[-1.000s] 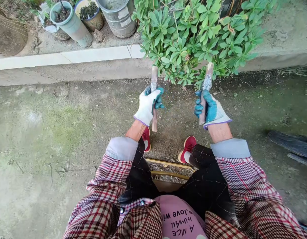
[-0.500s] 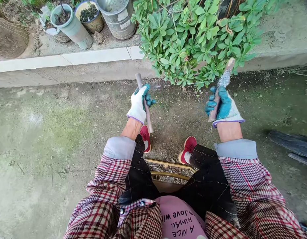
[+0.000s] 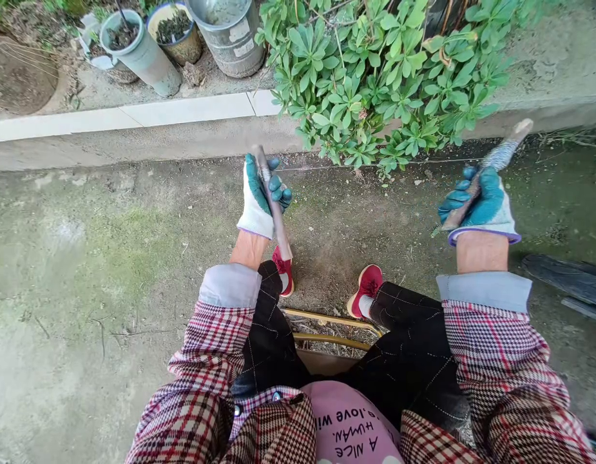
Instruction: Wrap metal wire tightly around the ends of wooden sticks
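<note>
My left hand [image 3: 259,196], in a white and teal work glove, grips a bare brown stick [image 3: 279,225] that leans slightly, its lower end over my left shoe. Off to the right, my right hand [image 3: 482,203], gloved alike, is closed around a second stick [image 3: 519,131] tilted up to the right. Pale thread [image 3: 499,154] is wound in many turns about the upper part of that stick. A thin strand [image 3: 365,166] runs almost level across the gap between the two sticks. Where it meets the left stick is too fine to make out.
A leafy green bush [image 3: 375,84] overhangs the low concrete ledge [image 3: 191,142] ahead. Plant pots [image 3: 147,58] and a metal bucket [image 3: 230,38] stand on the ledge at left. My red shoes [image 3: 368,288] rest on the dirt ground; a dark object [image 3: 568,277] lies at right.
My right hand has moved to the right with the thread-wound stick, which now tilts more. My left hand has shifted slightly left, and its stick has turned a little. The strand between them is longer.
</note>
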{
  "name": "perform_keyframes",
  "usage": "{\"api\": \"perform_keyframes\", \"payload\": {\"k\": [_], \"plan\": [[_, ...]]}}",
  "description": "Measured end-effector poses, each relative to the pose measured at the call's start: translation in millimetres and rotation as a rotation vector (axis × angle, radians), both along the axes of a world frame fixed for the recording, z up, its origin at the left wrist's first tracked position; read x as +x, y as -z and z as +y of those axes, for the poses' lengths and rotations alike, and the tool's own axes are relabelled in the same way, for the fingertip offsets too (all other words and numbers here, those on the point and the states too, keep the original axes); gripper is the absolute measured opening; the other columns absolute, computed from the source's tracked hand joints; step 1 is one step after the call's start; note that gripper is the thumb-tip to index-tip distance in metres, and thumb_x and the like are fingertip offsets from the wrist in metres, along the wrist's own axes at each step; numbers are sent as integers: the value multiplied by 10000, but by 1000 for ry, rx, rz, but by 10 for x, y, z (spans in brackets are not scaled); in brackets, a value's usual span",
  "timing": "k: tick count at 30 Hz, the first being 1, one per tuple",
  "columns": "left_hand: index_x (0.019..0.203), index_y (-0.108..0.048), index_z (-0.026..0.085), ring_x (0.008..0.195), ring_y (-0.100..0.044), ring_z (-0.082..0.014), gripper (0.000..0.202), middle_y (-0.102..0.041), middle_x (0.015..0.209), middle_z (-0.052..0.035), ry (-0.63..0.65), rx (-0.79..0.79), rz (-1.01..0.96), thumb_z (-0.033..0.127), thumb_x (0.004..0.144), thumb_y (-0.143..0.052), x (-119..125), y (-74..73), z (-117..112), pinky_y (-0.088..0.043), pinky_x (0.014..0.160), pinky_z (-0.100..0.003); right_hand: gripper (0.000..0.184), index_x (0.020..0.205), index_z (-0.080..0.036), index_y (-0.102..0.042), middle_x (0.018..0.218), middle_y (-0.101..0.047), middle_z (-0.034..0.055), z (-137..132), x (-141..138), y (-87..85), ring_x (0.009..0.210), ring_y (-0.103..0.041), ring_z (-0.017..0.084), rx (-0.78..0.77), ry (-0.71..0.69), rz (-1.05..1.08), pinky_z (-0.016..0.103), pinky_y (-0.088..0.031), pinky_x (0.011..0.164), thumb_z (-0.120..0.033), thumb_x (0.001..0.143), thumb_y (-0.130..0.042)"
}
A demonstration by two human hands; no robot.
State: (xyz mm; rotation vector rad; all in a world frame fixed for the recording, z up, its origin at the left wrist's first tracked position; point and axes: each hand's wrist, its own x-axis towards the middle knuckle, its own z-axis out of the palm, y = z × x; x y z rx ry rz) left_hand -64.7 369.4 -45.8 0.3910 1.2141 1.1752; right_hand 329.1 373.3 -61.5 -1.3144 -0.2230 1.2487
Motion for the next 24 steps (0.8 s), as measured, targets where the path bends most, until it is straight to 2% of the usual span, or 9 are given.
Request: {"api": "perform_keyframes", "payload": {"k": [4, 8, 10, 14, 16, 19, 22, 24], "plan": [[1118, -730, 280, 415, -378, -117, 525, -388, 449, 79, -169, -3, -107, 746, 1010, -513, -45, -51, -11, -461, 501, -265, 318, 809, -184, -620, 610, -486, -79, 3, 166, -24, 393, -383, 35, 7, 130, 45, 172, -280, 390, -322, 1073, -508], [1036, -693, 257, 378, -342, -100, 577, -368, 456, 88, -231, -14, -160, 729, 1068, -363, -113, -74, -16, -439, 473, -241, 367, 755, -183, -585, 577, -448, -91, 6, 312, -6, 364, -369, 38, -9, 227, 27, 167, -269, 357, -319, 1081, -486], [1013, -678, 253, 377, -342, -97, 599, -371, 452, 92, -230, -11, -165, 755, 1056, -355, -173, -28, -5, -439, 468, -233, 391, 738, -186, -577, 569, -430, -92, 9, 360, 20, 365, -357, 47, -28, 236, 18, 176, -264, 351, -341, 1083, -477], [920, -661, 248, 419, -400, -96, 555, -422, 462, 79, -181, -8, -58, 787, 970, -536, -317, 173, 47, -479, 513, -249, 396, 710, -196, -579, 598, -414, -89, 40, 407, 73, 385, -335, 44, -27, 247, -3, 184, -234, 364, -365, 1063, -518], [861, -641, 237, 442, -440, -86, 458, -460, 486, 72, -160, -47, 56, 688, 945, -657, -370, 280, 69, -506, 560, -262, 399, 676, -207, -582, 616, -392, -82, 70, 412, 81, 396, -322, 43, -19, 244, -36, 205, -204, 385, -340, 1049, -539], [818, -610, 223, 499, -555, -100, 257, -585, 571, 44, -156, -108, 259, 377, 837, -815, -412, 398, 83, -536, 595, -275, 445, 635, -226, -592, 626, -368, -65, 111, 389, 66, 410, -293, 57, 3, 207, -115, 259, -159, 417, -333, 1057, -497], [789, -589, 215, 562, -637, -119, 231, -663, 640, 15, -159, -150, 409, 96, 707, -769, -457, 472, 98, -521, 588, -254, 355, 701, -245, -637, 648, -407, -46, 120, 338, 38, 435, -290, 79, 73, 140, -180, 300, -154, 441, -372, 1015, -530], [792, -587, 217, 585, -651, -117, 256, -668, 649, 22, -193, -180, 436, 20, 669, -696, -516, 511, 112, -524, 614, -250, 241, 767, -262, -635, 667, -438, -43, 110, 305, 25, 458, -327, 92, 150, 28, -284, 309, -193, 449, -428, 941, -617]]}}
